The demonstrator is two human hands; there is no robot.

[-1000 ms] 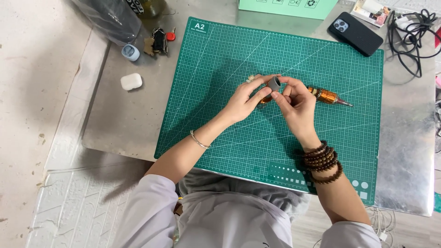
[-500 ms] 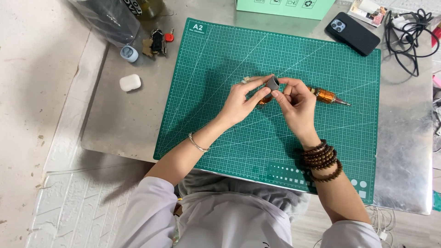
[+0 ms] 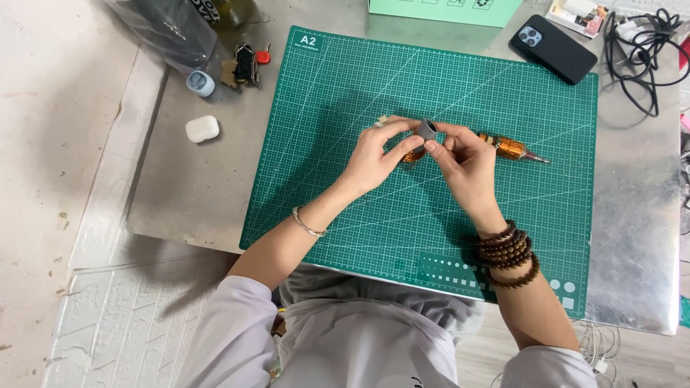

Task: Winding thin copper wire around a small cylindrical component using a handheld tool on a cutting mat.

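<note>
Head view – 2 hands pinch 1 grey cap; 1 phone.

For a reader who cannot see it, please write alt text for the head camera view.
Seen from above, a left hand and a right hand pinch a small grey piece between their fingertips over a green cutting mat. A copper-coloured tool lies on the mat behind the right hand. A black phone, cables, keys and a white case lie on the metal table.
</note>
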